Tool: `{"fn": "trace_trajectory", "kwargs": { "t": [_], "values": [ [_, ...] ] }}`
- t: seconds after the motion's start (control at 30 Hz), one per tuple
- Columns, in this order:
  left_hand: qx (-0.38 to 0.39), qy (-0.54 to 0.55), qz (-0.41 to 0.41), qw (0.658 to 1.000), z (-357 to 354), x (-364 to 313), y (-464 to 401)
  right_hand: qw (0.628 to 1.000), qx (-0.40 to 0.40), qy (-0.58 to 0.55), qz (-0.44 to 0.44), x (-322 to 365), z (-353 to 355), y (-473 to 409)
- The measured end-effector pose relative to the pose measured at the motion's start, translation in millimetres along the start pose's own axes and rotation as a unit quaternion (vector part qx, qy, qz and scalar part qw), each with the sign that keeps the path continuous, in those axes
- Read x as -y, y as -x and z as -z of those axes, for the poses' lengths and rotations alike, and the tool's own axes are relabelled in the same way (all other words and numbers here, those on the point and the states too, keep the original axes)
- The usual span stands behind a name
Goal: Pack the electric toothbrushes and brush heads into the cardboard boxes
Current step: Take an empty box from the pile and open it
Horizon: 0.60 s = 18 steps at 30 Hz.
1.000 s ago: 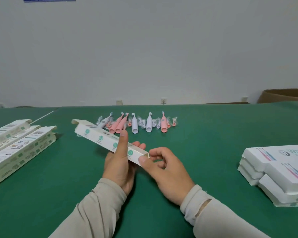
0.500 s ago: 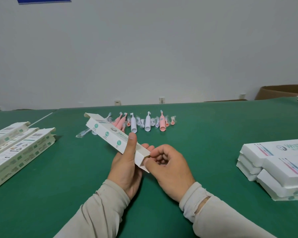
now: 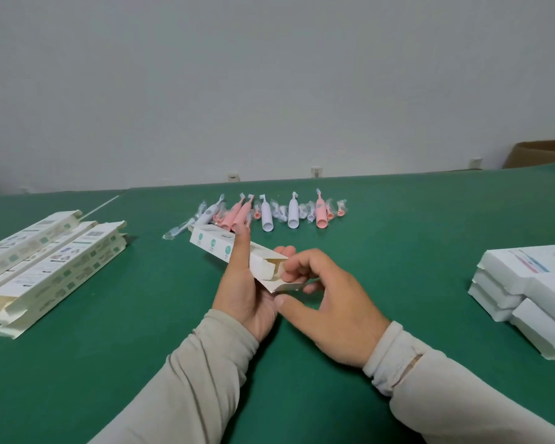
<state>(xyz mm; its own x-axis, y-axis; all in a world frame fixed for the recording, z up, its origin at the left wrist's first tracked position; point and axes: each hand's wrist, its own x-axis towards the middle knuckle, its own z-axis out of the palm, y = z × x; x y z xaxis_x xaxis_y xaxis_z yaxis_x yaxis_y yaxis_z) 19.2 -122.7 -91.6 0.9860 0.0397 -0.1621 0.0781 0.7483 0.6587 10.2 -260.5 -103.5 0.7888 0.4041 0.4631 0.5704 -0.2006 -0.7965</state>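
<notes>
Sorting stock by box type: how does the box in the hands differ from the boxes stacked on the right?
The slim white cardboard box with green dots is narrow, held off the green table, near end flaps open. The stacked white flat boxes are wider, lie on the table, and look closed. Both are white cardboard.

- The light is even and soft, rather dim, with no bright patch or glare on the green surface (image 3: 398, 238).
- Shadows are faint: a soft darkening lies on the surface under the left hand (image 3: 247, 293) and right hand (image 3: 330, 309), and a thin one beside the flat boxes (image 3: 48, 267) at left.
- The pale wall (image 3: 269, 84) looks grey and flat, slightly darker toward the corners.
- The wide lens bends the far edge of the surface and stretches the sleeves (image 3: 462, 395) at the bottom.
- The whole picture is soft; print on the white boxes (image 3: 532, 283) at right is unreadable, and the toothbrushes (image 3: 269, 213) lack fine detail.
</notes>
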Motion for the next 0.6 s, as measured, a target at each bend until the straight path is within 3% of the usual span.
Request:
{"fn": "trace_trajectory", "kwargs": {
  "t": [0.33,0.6],
  "values": [
    [0.031,0.062,-0.015,0.997,0.3,2.9,-3.4,0.992,-0.099,0.027,0.077,-4.4,3.9,-3.5],
    [0.032,-0.032,-0.071,0.996,-4.1,4.2,4.5,0.989,-0.109,0.037,0.088,-5.2,6.1,-4.1]
  ]
}}
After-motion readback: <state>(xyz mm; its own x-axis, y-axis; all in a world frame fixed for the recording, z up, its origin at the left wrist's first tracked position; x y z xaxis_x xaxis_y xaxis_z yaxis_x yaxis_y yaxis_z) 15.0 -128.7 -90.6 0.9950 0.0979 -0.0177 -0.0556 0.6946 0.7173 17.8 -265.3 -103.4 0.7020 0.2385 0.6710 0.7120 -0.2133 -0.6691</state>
